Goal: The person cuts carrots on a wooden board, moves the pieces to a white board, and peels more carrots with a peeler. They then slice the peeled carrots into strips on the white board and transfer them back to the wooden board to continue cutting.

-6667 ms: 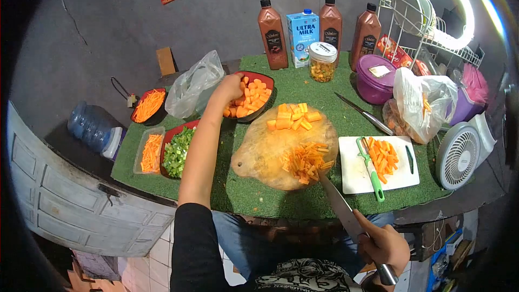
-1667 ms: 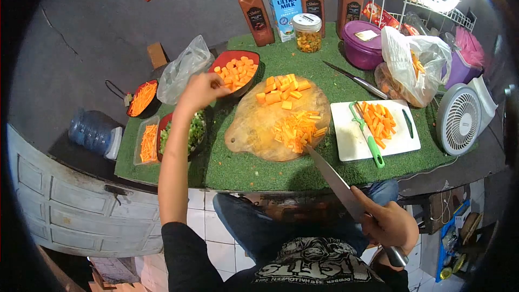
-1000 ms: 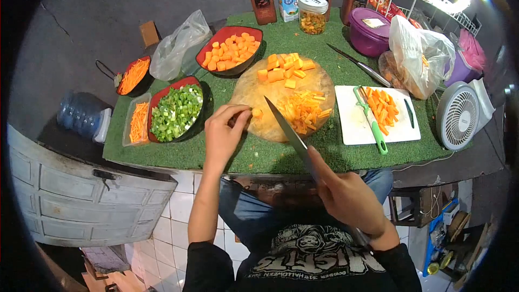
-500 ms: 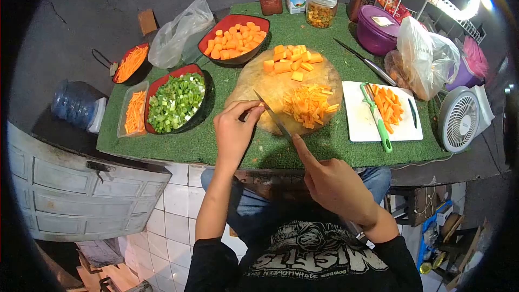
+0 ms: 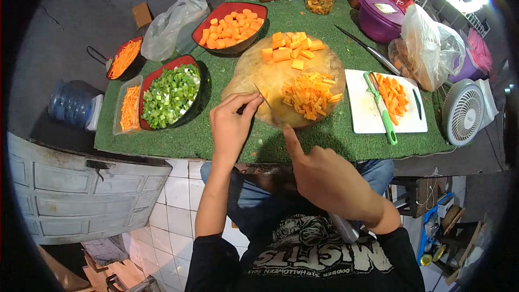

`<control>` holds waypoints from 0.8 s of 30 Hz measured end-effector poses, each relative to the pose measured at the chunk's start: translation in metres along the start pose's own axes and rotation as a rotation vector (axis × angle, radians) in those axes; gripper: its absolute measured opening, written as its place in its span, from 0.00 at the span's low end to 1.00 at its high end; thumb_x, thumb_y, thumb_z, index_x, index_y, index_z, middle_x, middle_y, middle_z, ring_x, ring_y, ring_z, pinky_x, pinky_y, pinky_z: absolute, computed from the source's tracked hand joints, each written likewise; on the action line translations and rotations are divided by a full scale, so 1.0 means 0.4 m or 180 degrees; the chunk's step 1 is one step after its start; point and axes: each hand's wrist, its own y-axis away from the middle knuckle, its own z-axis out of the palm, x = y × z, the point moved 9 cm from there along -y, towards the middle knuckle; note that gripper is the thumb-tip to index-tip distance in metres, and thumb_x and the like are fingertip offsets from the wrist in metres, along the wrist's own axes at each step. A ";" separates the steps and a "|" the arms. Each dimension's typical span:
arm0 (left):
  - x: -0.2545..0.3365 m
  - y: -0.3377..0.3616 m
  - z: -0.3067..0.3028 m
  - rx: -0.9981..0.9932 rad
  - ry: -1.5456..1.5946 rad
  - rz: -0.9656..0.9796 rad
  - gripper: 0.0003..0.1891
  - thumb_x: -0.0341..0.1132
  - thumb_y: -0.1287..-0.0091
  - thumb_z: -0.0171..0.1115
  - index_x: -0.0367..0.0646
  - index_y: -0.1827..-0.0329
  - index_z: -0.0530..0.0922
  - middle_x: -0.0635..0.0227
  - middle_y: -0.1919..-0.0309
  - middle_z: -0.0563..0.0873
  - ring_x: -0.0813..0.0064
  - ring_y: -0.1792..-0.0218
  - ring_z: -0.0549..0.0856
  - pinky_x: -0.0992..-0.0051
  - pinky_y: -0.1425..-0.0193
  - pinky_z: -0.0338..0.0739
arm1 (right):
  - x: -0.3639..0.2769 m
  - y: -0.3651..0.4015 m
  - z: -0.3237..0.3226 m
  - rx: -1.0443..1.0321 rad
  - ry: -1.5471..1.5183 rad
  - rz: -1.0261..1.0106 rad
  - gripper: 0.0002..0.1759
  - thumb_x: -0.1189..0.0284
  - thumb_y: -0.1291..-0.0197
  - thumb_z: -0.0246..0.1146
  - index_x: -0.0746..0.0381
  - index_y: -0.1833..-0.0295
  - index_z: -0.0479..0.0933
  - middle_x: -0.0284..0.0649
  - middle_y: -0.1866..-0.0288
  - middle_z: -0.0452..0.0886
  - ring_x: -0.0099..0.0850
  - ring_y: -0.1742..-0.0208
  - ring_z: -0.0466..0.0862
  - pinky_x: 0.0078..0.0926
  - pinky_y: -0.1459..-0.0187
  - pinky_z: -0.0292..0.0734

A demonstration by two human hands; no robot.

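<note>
My knife (image 5: 266, 101) showed only as a thin grey line, edge-on, at the 7 o'clock side of the round wooden board (image 5: 254, 73) on the counter (image 5: 216, 135). Its handle was mostly buried under my right hand (image 5: 324, 181), whose fingers were wrapped around it with the forefinger stretched along the spine. My left hand (image 5: 230, 130) arched at the blade's 9 o'clock, fingers pinched narrow on a carrot piece (image 5: 264, 95), nearly all hidden. Cut carrot strips (image 5: 311, 94) lay at the blade's 3 o'clock.
</note>
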 end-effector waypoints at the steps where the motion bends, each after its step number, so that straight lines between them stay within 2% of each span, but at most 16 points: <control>1: 0.004 0.001 0.000 0.0032 -0.0045 0.0029 0.08 0.28 0.37 0.73 0.35 0.57 0.89 0.59 0.63 0.92 0.71 0.63 0.91 0.75 0.54 0.81 | -0.005 -0.002 -0.018 -0.0049 -0.0009 0.0003 0.42 0.75 0.43 0.61 0.82 0.26 0.55 0.62 0.64 0.82 0.43 0.78 0.82 0.40 0.71 0.80; 2: 0.006 0.004 0.004 0.0007 -0.0039 0.0035 0.08 0.28 0.37 0.73 0.35 0.57 0.89 0.59 0.63 0.92 0.71 0.63 0.91 0.75 0.54 0.81 | -0.007 0.000 -0.027 -0.0088 -0.0018 0.0012 0.41 0.74 0.44 0.62 0.83 0.27 0.57 0.67 0.56 0.82 0.43 0.76 0.83 0.41 0.70 0.81; 3: 0.011 0.002 0.004 0.0020 -0.0113 0.0109 0.08 0.28 0.37 0.73 0.35 0.58 0.89 0.59 0.63 0.92 0.70 0.63 0.90 0.75 0.55 0.81 | 0.002 0.005 -0.031 -0.0069 -0.0017 0.0029 0.41 0.74 0.44 0.62 0.83 0.27 0.57 0.67 0.56 0.82 0.43 0.76 0.83 0.41 0.70 0.81; 5: 0.027 -0.004 0.001 -0.0018 -0.0231 0.0283 0.07 0.28 0.38 0.73 0.35 0.59 0.88 0.60 0.65 0.90 0.68 0.65 0.88 0.73 0.58 0.81 | 0.003 0.024 -0.040 -0.0005 -0.0090 -0.0253 0.38 0.74 0.39 0.58 0.83 0.27 0.57 0.57 0.70 0.84 0.51 0.69 0.88 0.43 0.64 0.85; 9: 0.037 -0.011 -0.001 -0.0164 -0.0258 0.0645 0.10 0.29 0.37 0.73 0.36 0.56 0.86 0.58 0.63 0.88 0.64 0.66 0.87 0.71 0.59 0.81 | 0.015 0.099 -0.063 -0.0122 -0.0167 -0.0250 0.38 0.73 0.39 0.61 0.86 0.30 0.59 0.59 0.68 0.84 0.52 0.69 0.88 0.43 0.63 0.85; 11: 0.040 -0.026 0.012 -0.0549 -0.0383 0.0264 0.12 0.31 0.38 0.73 0.38 0.53 0.85 0.57 0.60 0.87 0.63 0.64 0.87 0.70 0.59 0.81 | 0.007 0.140 -0.074 -0.0150 0.0095 -0.0518 0.35 0.73 0.38 0.61 0.86 0.31 0.61 0.63 0.64 0.85 0.52 0.71 0.87 0.45 0.66 0.83; 12: 0.045 -0.033 0.012 -0.0543 -0.0376 0.0288 0.12 0.31 0.38 0.73 0.38 0.53 0.85 0.57 0.60 0.87 0.63 0.64 0.87 0.70 0.59 0.81 | 0.007 0.157 -0.083 -0.0131 0.0110 -0.0512 0.35 0.73 0.38 0.61 0.86 0.31 0.61 0.63 0.64 0.85 0.52 0.71 0.87 0.45 0.66 0.83; 14: 0.052 -0.042 0.028 -0.0759 -0.0531 0.0386 0.17 0.32 0.39 0.74 0.37 0.49 0.84 0.59 0.60 0.88 0.66 0.66 0.87 0.71 0.59 0.80 | 0.037 0.188 -0.078 -0.0371 -0.0230 -0.0054 0.35 0.74 0.38 0.61 0.80 0.29 0.61 0.62 0.68 0.84 0.53 0.74 0.86 0.47 0.69 0.82; 15: 0.044 -0.044 0.032 -0.0752 -0.0535 0.0398 0.17 0.32 0.39 0.74 0.37 0.49 0.84 0.59 0.60 0.88 0.66 0.66 0.87 0.71 0.59 0.80 | 0.037 0.202 -0.081 -0.0359 -0.0225 -0.0058 0.35 0.74 0.38 0.61 0.80 0.29 0.61 0.62 0.68 0.84 0.53 0.74 0.86 0.47 0.69 0.82; 17: 0.066 -0.036 0.060 -0.0714 -0.1000 0.1213 0.15 0.30 0.37 0.71 0.37 0.48 0.84 0.57 0.61 0.87 0.63 0.66 0.86 0.70 0.59 0.81 | 0.066 0.229 -0.083 -0.0322 -0.0795 0.0274 0.36 0.74 0.39 0.61 0.74 0.26 0.60 0.57 0.77 0.82 0.54 0.78 0.84 0.50 0.72 0.81; 21: 0.065 -0.054 0.080 -0.0730 -0.0877 0.1072 0.15 0.29 0.36 0.68 0.36 0.46 0.85 0.55 0.61 0.86 0.61 0.66 0.86 0.68 0.59 0.81 | 0.099 0.276 -0.082 -0.0224 -0.0861 0.0403 0.39 0.75 0.39 0.61 0.68 0.22 0.57 0.54 0.84 0.78 0.55 0.78 0.83 0.52 0.72 0.80; 23: 0.059 -0.090 0.099 -0.0767 -0.0805 0.0758 0.15 0.27 0.36 0.65 0.36 0.46 0.85 0.52 0.58 0.85 0.50 0.57 0.85 0.60 0.50 0.81 | 0.118 0.292 -0.084 -0.0300 -0.0949 0.0652 0.40 0.75 0.38 0.60 0.65 0.21 0.56 0.54 0.85 0.77 0.55 0.79 0.83 0.53 0.72 0.79; 24: 0.063 -0.110 0.111 -0.0762 -0.0809 0.0771 0.15 0.27 0.36 0.65 0.36 0.46 0.85 0.52 0.58 0.85 0.50 0.57 0.85 0.60 0.50 0.81 | 0.124 0.296 -0.084 -0.0286 -0.0947 0.0648 0.40 0.75 0.38 0.60 0.65 0.21 0.56 0.54 0.85 0.77 0.55 0.79 0.83 0.53 0.72 0.79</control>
